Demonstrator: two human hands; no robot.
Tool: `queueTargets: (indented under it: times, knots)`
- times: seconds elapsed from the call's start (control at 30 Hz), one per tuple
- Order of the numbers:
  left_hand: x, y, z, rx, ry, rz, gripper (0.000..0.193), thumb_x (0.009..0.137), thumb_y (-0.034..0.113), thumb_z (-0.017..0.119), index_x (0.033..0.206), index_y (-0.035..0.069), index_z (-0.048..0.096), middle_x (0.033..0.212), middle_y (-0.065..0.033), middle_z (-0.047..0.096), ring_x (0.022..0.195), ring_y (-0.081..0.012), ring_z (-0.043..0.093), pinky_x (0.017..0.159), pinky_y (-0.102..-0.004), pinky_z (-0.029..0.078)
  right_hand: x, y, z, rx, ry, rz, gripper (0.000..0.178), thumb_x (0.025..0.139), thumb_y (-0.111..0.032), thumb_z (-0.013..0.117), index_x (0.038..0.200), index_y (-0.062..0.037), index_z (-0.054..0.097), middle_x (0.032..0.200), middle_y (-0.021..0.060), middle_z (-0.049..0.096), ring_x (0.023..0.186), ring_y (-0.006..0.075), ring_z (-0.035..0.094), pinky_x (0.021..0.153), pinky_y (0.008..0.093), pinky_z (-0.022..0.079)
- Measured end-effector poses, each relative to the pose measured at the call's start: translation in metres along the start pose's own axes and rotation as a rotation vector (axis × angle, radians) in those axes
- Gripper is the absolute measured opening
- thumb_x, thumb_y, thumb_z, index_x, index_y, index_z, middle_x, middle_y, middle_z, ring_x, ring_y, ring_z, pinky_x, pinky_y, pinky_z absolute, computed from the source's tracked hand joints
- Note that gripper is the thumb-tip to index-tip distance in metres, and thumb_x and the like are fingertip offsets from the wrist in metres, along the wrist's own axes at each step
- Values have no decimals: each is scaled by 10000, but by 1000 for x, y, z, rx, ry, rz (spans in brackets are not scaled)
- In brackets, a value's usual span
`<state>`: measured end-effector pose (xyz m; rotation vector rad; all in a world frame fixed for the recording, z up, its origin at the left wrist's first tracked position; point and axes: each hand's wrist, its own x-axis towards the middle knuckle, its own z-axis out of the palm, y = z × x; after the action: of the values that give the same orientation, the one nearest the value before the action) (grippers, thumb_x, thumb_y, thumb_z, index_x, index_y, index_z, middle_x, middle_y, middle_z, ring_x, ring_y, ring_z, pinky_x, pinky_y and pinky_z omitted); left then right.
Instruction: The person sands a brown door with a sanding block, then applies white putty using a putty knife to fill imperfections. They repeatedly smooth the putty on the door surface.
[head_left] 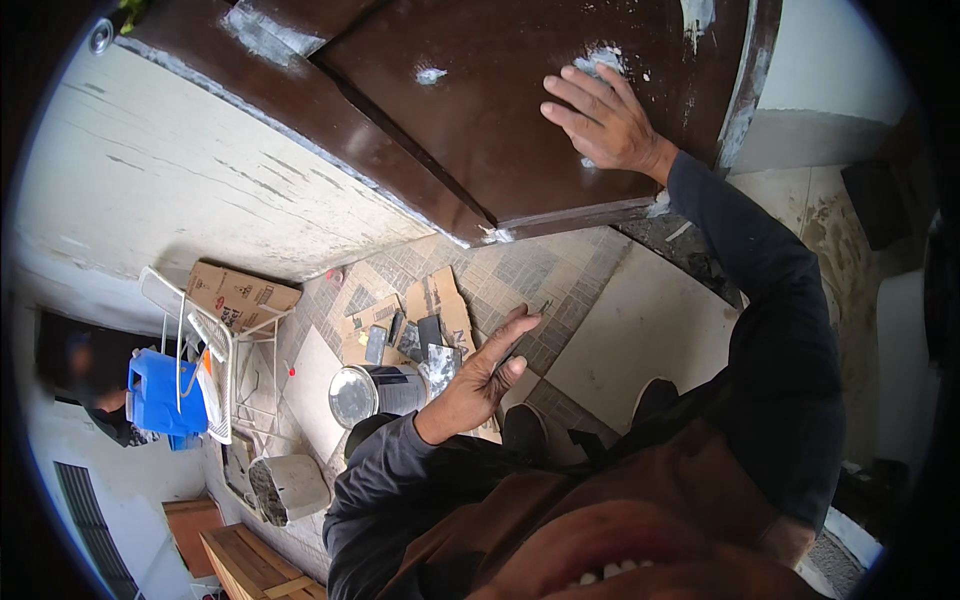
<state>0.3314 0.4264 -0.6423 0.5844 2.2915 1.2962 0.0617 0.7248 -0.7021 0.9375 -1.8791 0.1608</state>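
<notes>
A dark brown door point(480, 95) carries several white filler patches. My right hand point(612, 122) lies against it with fingers stretched out, beside a white patch point(603, 58) near the door's edge. Lower down, in front of my body, my left hand point(478, 385) is closed with the thumb toward the fingers. A thin dark flat piece point(508, 355) shows edge-on between them, and its kind is not clear. Just left of that hand stands a metal can point(395, 388). Beyond it, flat dark and grey pieces point(410, 340) rest on flattened cardboard point(440, 300) on the floor.
At the left, a white metal chair point(222, 370) holds a blue jug point(158, 390), with a cardboard box point(240, 297) behind it. A bucket point(298, 488) with grey contents and a wooden piece point(255, 560) are lower left. Another person point(100, 385) is at the far left. My shoes point(525, 430) are below.
</notes>
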Motion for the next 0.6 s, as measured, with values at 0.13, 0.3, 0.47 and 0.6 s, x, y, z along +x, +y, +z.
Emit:
queueTargets:
  times: [0.13, 0.3, 0.47, 0.6]
  knots:
    - [54, 35, 33, -538, 99, 21, 550, 1025, 285, 552, 1515, 101, 381, 1621, -185, 269, 1482, -306, 322, 1157, -487, 398, 15, 149, -76, -471, 631, 294, 752, 832, -249, 690, 1483, 0, 406, 1565, 255, 324, 1454, 441, 297, 1179, 609, 194]
    - [193, 72, 51, 633, 254, 679, 530, 932, 99, 626, 1440, 160, 489, 1622, -205, 250, 1472, -471, 288, 1143, -516, 383, -31, 213, -117, -453, 570, 676, 781, 885, -346, 597, 1543, -30, 320, 1584, 322, 218, 1432, 507, 260, 1160, 606, 217]
    - [347, 68, 72, 1405, 352, 927, 537, 865, 74, 640, 1379, 200, 554, 1622, -204, 263, 1477, -476, 257, 1160, -590, 301, -69, 245, -129, -398, 605, 664, 764, 874, -384, 626, 1532, -93, 367, 1553, 338, 257, 1309, 520, 384, 1092, 602, 316]
    - [423, 62, 83, 1586, 356, 779, 488, 908, 168, 597, 1392, 185, 540, 1618, -181, 282, 1495, -406, 250, 1179, -614, 228, -91, 265, -133, -312, 589, 708, 790, 853, -353, 676, 1542, -132, 358, 1579, 322, 218, 1316, 525, 380, 1071, 603, 338]
